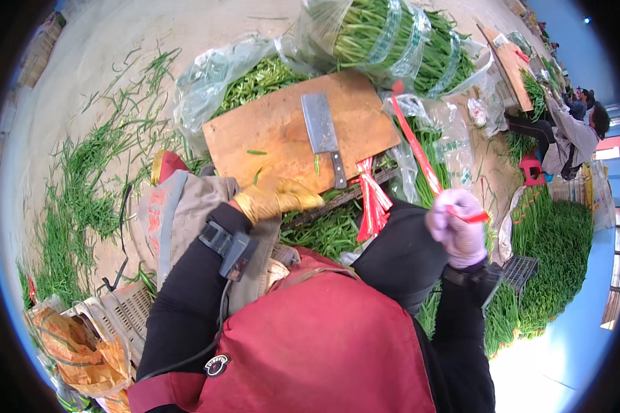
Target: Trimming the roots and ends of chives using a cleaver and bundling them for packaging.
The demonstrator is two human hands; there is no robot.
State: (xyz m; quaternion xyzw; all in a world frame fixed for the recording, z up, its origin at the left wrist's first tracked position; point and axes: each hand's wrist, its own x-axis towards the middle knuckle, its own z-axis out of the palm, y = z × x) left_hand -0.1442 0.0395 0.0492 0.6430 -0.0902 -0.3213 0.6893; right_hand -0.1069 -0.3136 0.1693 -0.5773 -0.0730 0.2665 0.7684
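Note:
My right hand (459, 227), in a pale purple glove, is closed around a red tie strip (416, 144) that stretches up and away from it. In a yellow glove, my left hand (279, 199) hovers at the near edge of a wooden cutting board (258, 139), fingers extended, with nothing seen in it. A cleaver (319, 124) lies flat on the board, its black handle towards me. Small green cut pieces are scattered there. A bunch of red and white tie strips (373, 206) hangs at the board's near right edge, between my hands.
Behind the board are a plastic bag of green cuttings (261, 77) and a large wrapped bundle of long green stalks (392, 41). Loose greens (93, 175) litter the floor at left. Bundled greens (558, 258) stand at right, near a black crate (519, 271). A person (571, 139) sits farther right.

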